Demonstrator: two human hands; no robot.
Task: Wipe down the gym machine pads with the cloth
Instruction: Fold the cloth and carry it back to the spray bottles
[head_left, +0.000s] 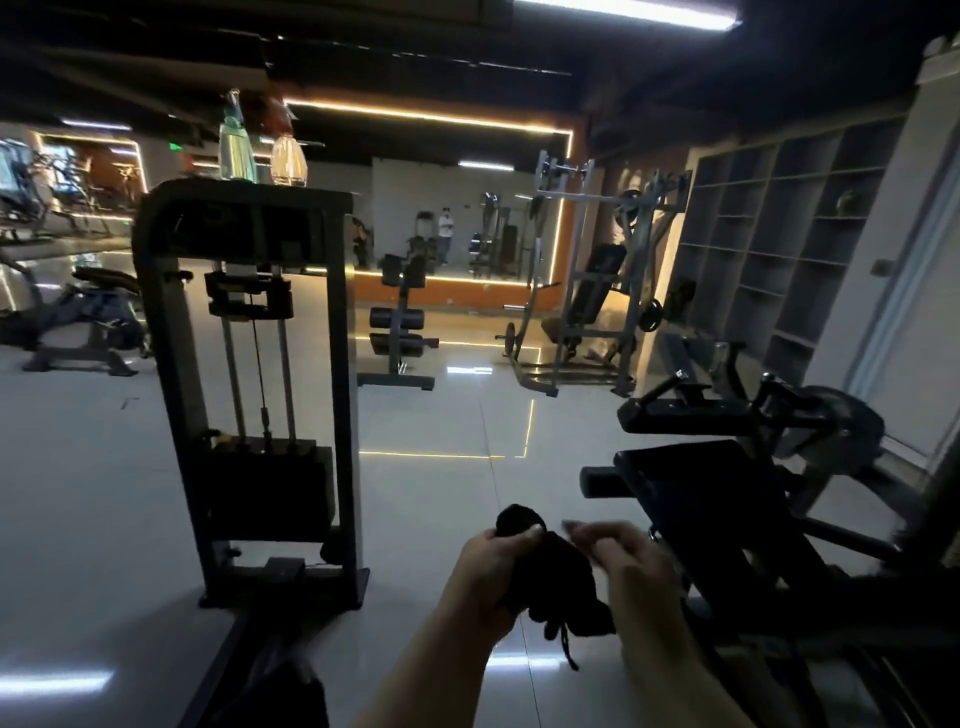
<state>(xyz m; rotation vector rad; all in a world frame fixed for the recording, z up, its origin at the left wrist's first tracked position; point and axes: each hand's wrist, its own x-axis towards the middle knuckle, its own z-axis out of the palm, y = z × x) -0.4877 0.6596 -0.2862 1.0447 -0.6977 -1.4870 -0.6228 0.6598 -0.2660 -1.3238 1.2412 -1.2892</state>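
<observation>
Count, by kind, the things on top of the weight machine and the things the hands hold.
Bottles on top of the weight machine: 2, one green, one clear
Cloths: 1, a black cloth in the left hand and right hand
Total: 3

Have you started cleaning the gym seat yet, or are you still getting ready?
Still getting ready. Both hands hold the black cloth in the air: left hand grips it, right hand pinches it. It touches no pad. The black bench pad beside them is yet to be wiped, so all wiping is left.
</observation>
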